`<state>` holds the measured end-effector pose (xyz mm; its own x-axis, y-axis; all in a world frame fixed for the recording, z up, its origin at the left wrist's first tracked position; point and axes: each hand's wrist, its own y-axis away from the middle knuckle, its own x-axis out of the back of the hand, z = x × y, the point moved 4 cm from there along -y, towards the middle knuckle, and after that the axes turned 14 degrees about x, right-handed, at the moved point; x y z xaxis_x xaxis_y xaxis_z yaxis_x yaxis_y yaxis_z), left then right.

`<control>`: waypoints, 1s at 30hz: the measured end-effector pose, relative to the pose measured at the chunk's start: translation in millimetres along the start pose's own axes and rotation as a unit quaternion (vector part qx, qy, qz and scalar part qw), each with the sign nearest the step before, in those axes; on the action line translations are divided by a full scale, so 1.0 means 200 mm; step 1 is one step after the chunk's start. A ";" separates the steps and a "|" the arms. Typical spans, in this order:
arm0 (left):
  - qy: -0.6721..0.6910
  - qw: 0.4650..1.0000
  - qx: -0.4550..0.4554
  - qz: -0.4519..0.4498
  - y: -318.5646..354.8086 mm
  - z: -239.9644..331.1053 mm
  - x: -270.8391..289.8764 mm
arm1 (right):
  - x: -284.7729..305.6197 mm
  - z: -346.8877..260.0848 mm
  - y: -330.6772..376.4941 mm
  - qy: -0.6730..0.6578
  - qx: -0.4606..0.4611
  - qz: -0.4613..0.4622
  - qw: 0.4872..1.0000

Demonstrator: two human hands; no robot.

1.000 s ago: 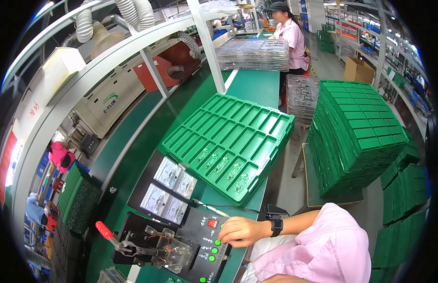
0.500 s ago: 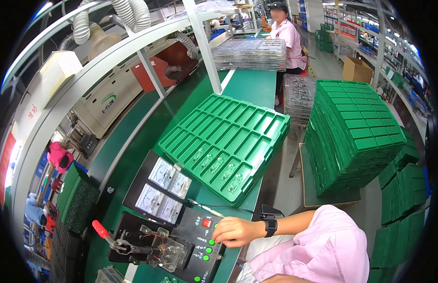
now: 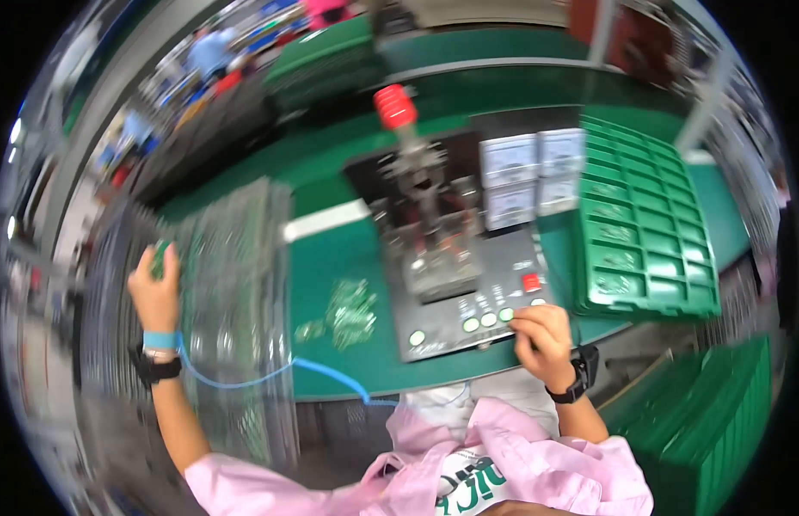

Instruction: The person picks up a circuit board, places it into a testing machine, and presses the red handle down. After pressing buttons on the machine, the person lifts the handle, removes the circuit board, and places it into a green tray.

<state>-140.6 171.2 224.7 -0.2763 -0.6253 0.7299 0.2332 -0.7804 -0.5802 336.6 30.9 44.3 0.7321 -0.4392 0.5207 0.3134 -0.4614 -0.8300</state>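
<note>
bench [image 3: 326, 262] gap between trays [image 3: 232, 292] and box [image 3: 501, 277] holds pcb pile [image 3: 351, 315] | left hand [image 3: 155, 297] over trays, pinching pcb [image 3: 160, 258] | right hand [image 3: 545, 339] at box edge, curled, hold unclear

Looks like glossy plastic on tray [image 3: 662, 225], shiny clear plastic on stacked trays [image 3: 236, 241], glossy plastic on handle [image 3: 395, 107], metal on clamp [image 3: 417, 163], matt finish on box [image 3: 520, 249], cloth on sleeve [image 3: 262, 490].

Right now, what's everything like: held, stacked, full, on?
Left hand: pinching a small green piece
Right hand: at a green button
Loose boards: heaped on the table
Green tray: partly filled
Clear trays: stacked
Blue wrist strap: worn
Red switch, clamp: too blurred to tell
</note>
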 end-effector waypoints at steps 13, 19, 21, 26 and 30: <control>-0.035 0.966 -0.120 -0.228 1.09 0.41 -0.44 | 0.01 -0.04 0.01 0.001 -0.018 0.002 1.000; -0.058 0.961 -0.178 -0.206 1.10 0.46 -0.54 | 0.02 -0.02 0.02 0.003 -0.015 0.001 1.000; -0.043 0.961 -0.180 -0.205 1.07 0.48 -0.52 | 0.02 -0.02 0.02 0.006 -0.018 0.003 1.000; 0.029 0.970 -0.154 -0.186 1.08 0.47 -0.43 | 0.00 -0.02 0.02 -0.003 -0.020 0.007 1.000; 0.046 0.969 -0.160 -0.181 1.15 0.47 -0.37 | -0.01 -0.01 0.01 0.004 -0.011 0.015 1.000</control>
<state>20.1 39.1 72.1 -0.3722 -0.2971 0.8793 -0.1921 -0.9022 -0.3862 334.5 28.7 41.3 0.7365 -0.4588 0.4971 0.2776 -0.4651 -0.8406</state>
